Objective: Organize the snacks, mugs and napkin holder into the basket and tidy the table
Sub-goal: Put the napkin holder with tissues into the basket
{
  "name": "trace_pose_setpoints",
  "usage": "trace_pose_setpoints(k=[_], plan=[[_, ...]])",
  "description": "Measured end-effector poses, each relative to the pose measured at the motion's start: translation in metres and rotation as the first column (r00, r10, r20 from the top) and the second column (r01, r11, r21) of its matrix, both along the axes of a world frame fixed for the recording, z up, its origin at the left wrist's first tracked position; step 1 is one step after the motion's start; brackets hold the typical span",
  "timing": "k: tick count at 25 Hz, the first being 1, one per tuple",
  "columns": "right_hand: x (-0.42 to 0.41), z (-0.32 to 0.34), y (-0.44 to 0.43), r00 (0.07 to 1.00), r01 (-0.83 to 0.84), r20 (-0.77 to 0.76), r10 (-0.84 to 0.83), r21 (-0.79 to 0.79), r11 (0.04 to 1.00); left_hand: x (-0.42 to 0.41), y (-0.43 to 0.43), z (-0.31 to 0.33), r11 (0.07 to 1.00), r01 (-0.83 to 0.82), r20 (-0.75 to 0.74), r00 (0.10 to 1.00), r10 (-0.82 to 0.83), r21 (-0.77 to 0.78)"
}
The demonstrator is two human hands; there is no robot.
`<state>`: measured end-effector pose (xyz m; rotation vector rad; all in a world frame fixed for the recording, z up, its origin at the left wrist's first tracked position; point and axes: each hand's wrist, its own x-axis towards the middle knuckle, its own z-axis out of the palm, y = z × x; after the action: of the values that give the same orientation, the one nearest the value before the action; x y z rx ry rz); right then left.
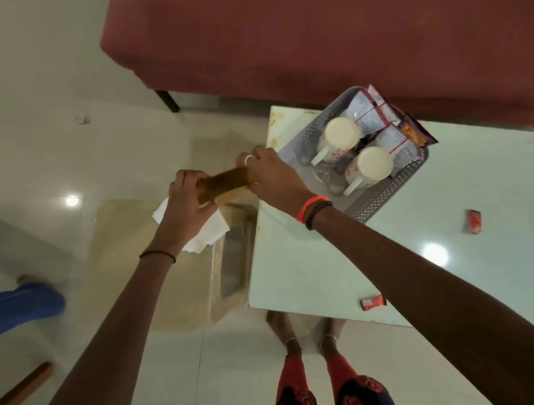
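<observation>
- Gripping a brown wooden napkin holder (228, 181) by its two ends, head view: the left hand (187, 196) curls its fingers round one end, and the right hand (273, 176) pinches the other.
- White napkins (210, 236) hang just beneath the left fingers; whether those fingers hold them cannot be told.
- Just beyond the right fingers, a grey basket (384, 195) sits on the white table (329, 261), holding two upturned mugs (340, 134) and snack packets (391, 120).
- Two red sachets (474, 221) lie well apart from both hands.
</observation>
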<state>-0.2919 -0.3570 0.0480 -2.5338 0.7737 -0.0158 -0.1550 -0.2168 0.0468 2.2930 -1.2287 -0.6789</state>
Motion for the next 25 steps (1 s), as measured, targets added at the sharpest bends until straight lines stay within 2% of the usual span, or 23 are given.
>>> trace_pose_setpoints(k=[2, 4, 7, 10, 13, 17, 25], plan=[[-0.034, -0.001, -0.012, 0.995, 0.08, -0.056, -0.085, -0.084, 0.993, -0.013, -0.031, -0.001, 0.988, 0.154, -0.027, 0.988, -0.154, -0.001], [-0.066, -0.006, -0.019, 0.977, 0.187, -0.089, -0.196, -0.098, 0.977, -0.028, -0.063, -0.005, 0.958, 0.286, -0.042, 0.957, -0.286, -0.004], [-0.106, -0.018, -0.022, 0.923, 0.369, -0.108, -0.37, -0.026, 0.929, -0.054, -0.106, -0.017, 0.888, 0.461, -0.078, 0.885, -0.458, 0.012], [-0.131, -0.036, -0.021, 0.869, 0.476, -0.175, -0.463, 0.035, 0.879, -0.077, -0.135, -0.034, 0.797, 0.599, -0.081, 0.8, -0.594, 0.075], [-0.145, -0.057, -0.021, 0.831, 0.537, -0.217, -0.512, 0.077, 0.84, -0.092, -0.153, -0.054, 0.73, 0.666, -0.058, 0.743, -0.666, 0.156], [-0.148, -0.08, -0.021, 0.804, 0.584, -0.23, -0.548, 0.134, 0.801, -0.101, -0.166, -0.075, 0.673, 0.715, -0.016, 0.688, -0.726, 0.191], [-0.147, -0.092, -0.023, 0.774, 0.632, -0.205, -0.599, 0.229, 0.74, -0.102, -0.178, -0.087, 0.648, 0.728, -0.009, 0.666, -0.746, 0.225]])
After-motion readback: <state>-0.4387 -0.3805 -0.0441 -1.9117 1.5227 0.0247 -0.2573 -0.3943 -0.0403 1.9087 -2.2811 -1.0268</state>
